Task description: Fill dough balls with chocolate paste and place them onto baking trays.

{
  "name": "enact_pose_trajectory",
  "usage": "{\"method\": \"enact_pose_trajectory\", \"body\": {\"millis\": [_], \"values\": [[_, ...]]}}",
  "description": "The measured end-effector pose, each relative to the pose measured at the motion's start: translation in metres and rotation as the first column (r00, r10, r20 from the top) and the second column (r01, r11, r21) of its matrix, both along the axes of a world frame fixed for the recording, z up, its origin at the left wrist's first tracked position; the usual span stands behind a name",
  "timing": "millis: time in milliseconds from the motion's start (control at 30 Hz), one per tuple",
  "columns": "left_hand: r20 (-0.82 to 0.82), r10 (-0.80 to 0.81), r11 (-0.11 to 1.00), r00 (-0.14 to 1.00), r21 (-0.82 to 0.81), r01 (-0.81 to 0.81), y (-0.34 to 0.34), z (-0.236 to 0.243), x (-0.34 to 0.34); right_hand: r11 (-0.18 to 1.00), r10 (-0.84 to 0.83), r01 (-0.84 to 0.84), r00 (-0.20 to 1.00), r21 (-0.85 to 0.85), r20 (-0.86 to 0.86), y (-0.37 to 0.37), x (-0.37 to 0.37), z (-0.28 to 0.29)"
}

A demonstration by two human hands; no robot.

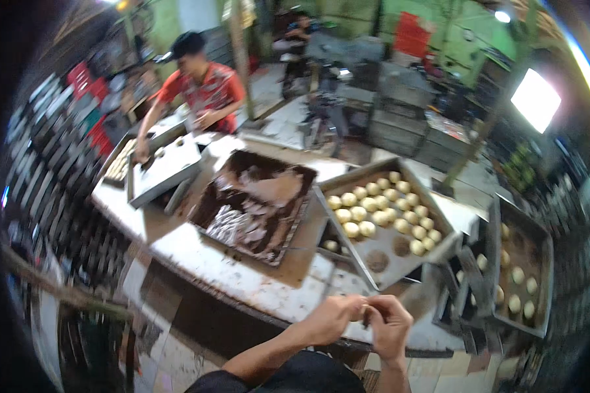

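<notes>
My left hand point(334, 319) and my right hand point(390, 325) meet in front of the table's near edge, fingertips pinched together. Between them is a small piece of dough with a dark spot, mostly hidden by the fingers. Just beyond my hands, a metal tray point(392, 267) sits tilted on the table, holding many round, pale dough balls point(381, 218). Two brown round patches mark its near corner. To the left lies a dark-rimmed tray point(288, 237) smeared with a brown, chocolate-like filling point(269, 187) and a greyish, lumpy mass point(228, 226).
On the right, stacked metal trays point(543, 288) hold more dough balls. Across the table at far left, a person in a red shirt point(211, 98) reaches into a tray point(167, 187). Stacked trays point(65, 157) line the left side. A motorcycle point(324, 108) stands behind the table.
</notes>
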State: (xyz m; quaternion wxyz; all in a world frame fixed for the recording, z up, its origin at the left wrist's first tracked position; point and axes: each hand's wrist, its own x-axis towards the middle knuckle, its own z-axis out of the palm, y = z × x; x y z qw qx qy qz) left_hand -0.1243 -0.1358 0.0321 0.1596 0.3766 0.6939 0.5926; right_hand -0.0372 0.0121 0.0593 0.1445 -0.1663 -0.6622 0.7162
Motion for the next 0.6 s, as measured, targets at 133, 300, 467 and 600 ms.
{"method": "enact_pose_trajectory", "body": {"millis": [133,300,467,600], "values": [[0.355,-0.162,0.987,0.921,0.053,0.153,0.008,0.025,-0.039,0.979,-0.003,0.042,0.981,0.201,-0.194,0.018,-0.026,-0.002],[-0.226,-0.334,0.942,0.915,-0.061,0.329,0.082,0.064,-0.048,0.979,-0.197,0.204,0.911,-0.018,-0.363,0.060,-0.024,0.023],[-0.628,0.086,0.875,0.773,0.418,0.242,0.178,0.137,-0.017,0.770,-0.370,0.434,0.901,0.468,-0.227,0.088,0.028,0.088],[-0.489,-0.424,0.798,0.762,0.195,0.570,0.247,0.152,-0.004,0.846,-0.533,0.503,0.800,-0.178,-0.276,0.151,0.057,0.108]]}}
